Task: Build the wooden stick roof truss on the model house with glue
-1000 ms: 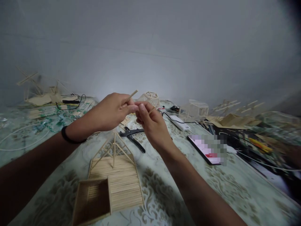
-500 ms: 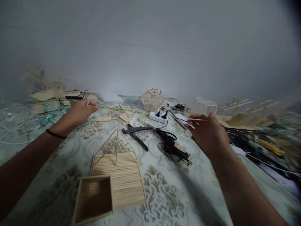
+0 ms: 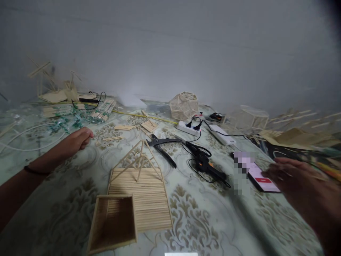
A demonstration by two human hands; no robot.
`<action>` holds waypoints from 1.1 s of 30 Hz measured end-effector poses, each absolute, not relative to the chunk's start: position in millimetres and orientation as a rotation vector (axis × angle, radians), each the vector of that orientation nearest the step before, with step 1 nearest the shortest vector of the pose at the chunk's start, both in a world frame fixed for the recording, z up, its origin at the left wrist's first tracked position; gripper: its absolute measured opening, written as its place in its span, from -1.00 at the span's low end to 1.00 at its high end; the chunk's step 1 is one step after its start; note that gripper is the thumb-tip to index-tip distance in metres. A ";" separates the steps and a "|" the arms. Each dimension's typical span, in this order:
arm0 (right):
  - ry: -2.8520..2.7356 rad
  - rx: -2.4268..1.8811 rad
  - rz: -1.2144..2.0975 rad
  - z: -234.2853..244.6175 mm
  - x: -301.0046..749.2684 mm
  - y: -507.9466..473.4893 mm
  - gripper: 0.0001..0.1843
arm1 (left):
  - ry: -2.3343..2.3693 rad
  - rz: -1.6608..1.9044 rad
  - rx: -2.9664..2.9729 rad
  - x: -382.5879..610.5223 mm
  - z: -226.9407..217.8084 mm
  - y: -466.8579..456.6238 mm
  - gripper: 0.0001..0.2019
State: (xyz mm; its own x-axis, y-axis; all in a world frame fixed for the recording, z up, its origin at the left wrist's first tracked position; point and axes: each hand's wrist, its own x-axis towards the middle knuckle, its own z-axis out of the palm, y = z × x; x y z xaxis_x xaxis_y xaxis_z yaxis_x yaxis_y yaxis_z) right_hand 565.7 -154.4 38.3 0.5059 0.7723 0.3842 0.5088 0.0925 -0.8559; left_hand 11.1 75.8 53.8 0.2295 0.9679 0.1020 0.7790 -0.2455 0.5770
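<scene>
Over the left part of the patterned cloth, my left hand is closed in a fist; whatever it may hold is hidden. My right hand, blurred, reaches over a phone with a lit screen, its fingers at the screen's edge. A thin wooden stick shows faintly between the fingers of that hand. Between the hands lies a model of wooden sticks: a slatted panel with a pointed stick frame at its far end. An open wooden box sits at its near left corner.
Black cutters and a black glue gun lie beyond the model. Behind are a power strip with cords, a stick polyhedron, loose sticks and a yellow tape measure. Bundled sticks lie back left.
My right hand has moved right and nearer, over the phone, which is now visible. My left hand has come lower and left; the stick seen in it before no longer shows. The view has shifted slightly.
</scene>
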 end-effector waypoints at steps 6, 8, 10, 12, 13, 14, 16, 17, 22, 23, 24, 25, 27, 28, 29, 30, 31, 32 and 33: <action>-1.097 -1.655 0.574 44.9 454.8 -139.2 -0.54 | 1.378 0.663 2.201 12.4 61.8 50.8 -0.76; -1.217 -1.581 0.710 47.1 431.1 -131.3 -0.56 | 1.336 0.741 2.221 13.5 61.8 40.3 -0.79; -1.365 -1.494 0.759 46.3 414.2 -124.1 -0.59 | 1.326 0.826 2.168 15.0 57.9 30.4 -0.80; -1.503 -1.435 0.726 44.2 401.6 -117.7 -0.63 | 1.298 0.885 2.102 17.3 51.6 22.6 -0.77; -1.553 -1.418 0.703 43.2 396.4 -114.8 -0.65 | 1.266 0.903 2.071 18.5 48.4 19.6 -0.77; -1.590 -1.405 0.687 42.2 391.8 -112.1 -0.67 | 1.220 0.910 2.043 19.5 45.4 17.2 -0.77; -1.619 -1.403 0.690 40.3 385.2 -107.8 -0.70 | 1.139 0.897 1.997 20.1 40.7 14.0 -0.81; -1.620 -1.418 0.706 39.2 383.4 -106.4 -0.72 | 1.118 0.887 1.988 19.2 38.8 12.9 -0.83; -1.594 -1.547 0.853 29.2 396.7 -107.7 -0.62 | 1.200 0.748 2.101 0.1 26.9 11.6 -0.79; -1.578 -1.575 0.919 25.7 402.9 -109.3 -0.57 | 1.221 0.710 2.116 -4.6 23.7 11.9 -0.77; -1.552 -1.600 0.990 21.7 409.3 -111.3 -0.53 | 1.235 0.677 2.118 -8.6 20.5 12.2 -0.76; -1.517 -1.623 1.056 17.2 415.3 -113.4 -0.50 | 1.249 0.655 2.107 -11.7 17.4 12.6 -0.75; -1.439 -1.661 1.137 7.9 424.3 -118.3 -0.46 | 1.268 0.626 2.072 -14.6 12.2 13.3 -0.74; -1.419 -1.684 1.148 3.7 426.8 -120.9 -0.45 | 1.279 0.608 2.060 -14.8 10.3 13.6 -0.74; -1.430 -1.713 1.144 0.4 428.3 -123.6 -0.44 | 1.290 0.585 2.049 -14.4 8.8 13.9 -0.73; -1.476 -1.743 1.128 -1.7 428.9 -126.4 -0.46 | 1.306 0.558 2.032 -14.0 7.7 14.4 -0.72; -1.551 -1.768 1.100 -2.4 429.3 -129.0 -0.48 | 1.329 0.533 2.008 -13.6 6.8 15.1 -0.70; -1.640 -1.781 1.052 -1.9 430.1 -131.4 -0.52 | 1.360 0.508 1.980 -13.6 6.2 16.0 -0.68; -1.726 -1.786 0.977 -0.3 432.1 -133.3 -0.55 | 1.412 0.482 1.958 -13.9 5.7 17.3 -0.65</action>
